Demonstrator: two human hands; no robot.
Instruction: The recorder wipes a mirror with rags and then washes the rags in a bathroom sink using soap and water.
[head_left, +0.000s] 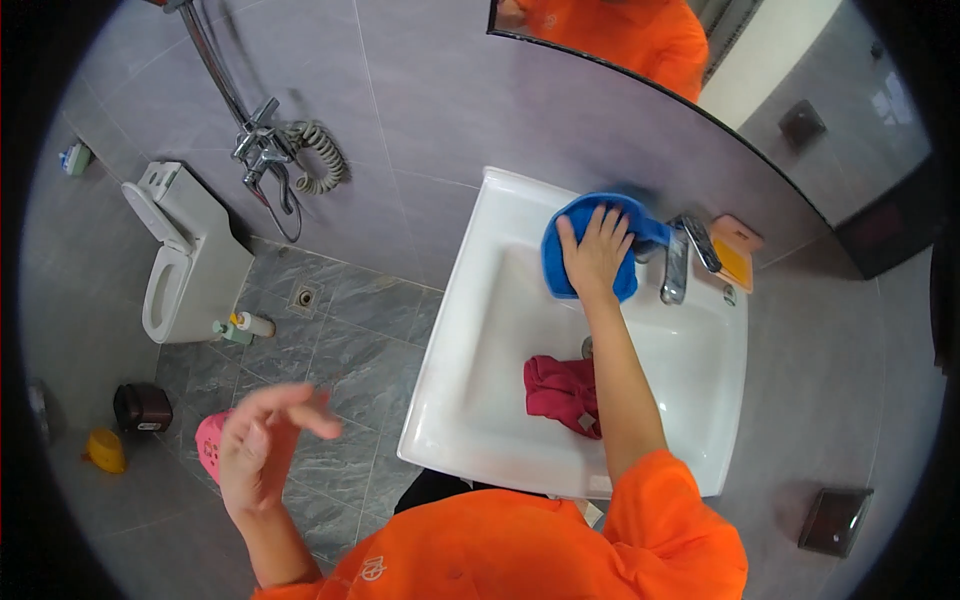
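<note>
My right hand (598,255) lies with its fingers spread over a blue plastic dipper (553,262), which sits in the far corner of the white sink (480,400), with its handle toward the chrome faucet (676,270). Whether the palm presses on the dipper is hard to tell. In the basin rests a crumpled dark red cloth (560,392), partly covered by my right forearm. Off to the left, my left hand (265,445) is raised over the floor, fingers apart and loosely bent, holding nothing.
A soap dish with an orange bar (733,262) stands beside the faucet. At the left are a white toilet (190,265) with raised lid, bottles (252,324), a dark bin (142,407) and a pink perforated item (209,445). A shower mixer (265,150) and mirror (620,45) are on the wall.
</note>
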